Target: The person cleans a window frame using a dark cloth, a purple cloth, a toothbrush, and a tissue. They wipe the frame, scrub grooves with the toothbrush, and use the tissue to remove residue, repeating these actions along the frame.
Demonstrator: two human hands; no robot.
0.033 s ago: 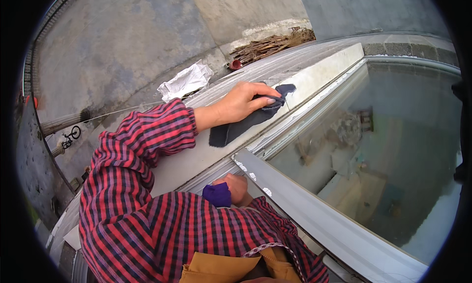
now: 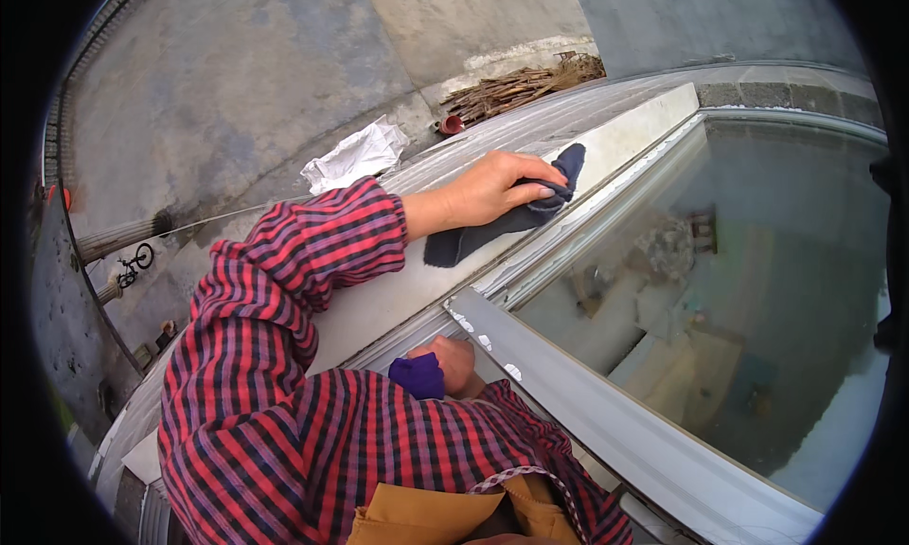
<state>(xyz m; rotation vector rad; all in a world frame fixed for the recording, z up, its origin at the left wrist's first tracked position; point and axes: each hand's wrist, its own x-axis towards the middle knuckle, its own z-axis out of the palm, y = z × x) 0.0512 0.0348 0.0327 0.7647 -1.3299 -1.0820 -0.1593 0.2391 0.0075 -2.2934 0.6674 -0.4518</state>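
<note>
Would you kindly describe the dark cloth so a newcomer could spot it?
Find the pale ledge running diagonally beside the glass. On it, gripped by the left hand, lies the bunched dark cloth. Long and blue-grey, it differs from the small purple cloth at the right hand.

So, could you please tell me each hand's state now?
Left hand: closed, holding dark blue-gray cloth.
Right hand: curled against bunched purple fabric; grip cannot be told.

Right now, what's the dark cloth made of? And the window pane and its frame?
The dark cloth looks like soft, matte fabric: it bunches and folds. The window pane is probably smooth glass, being see-through. The frame, pale with long ridges, could be metal or plastic.
</note>
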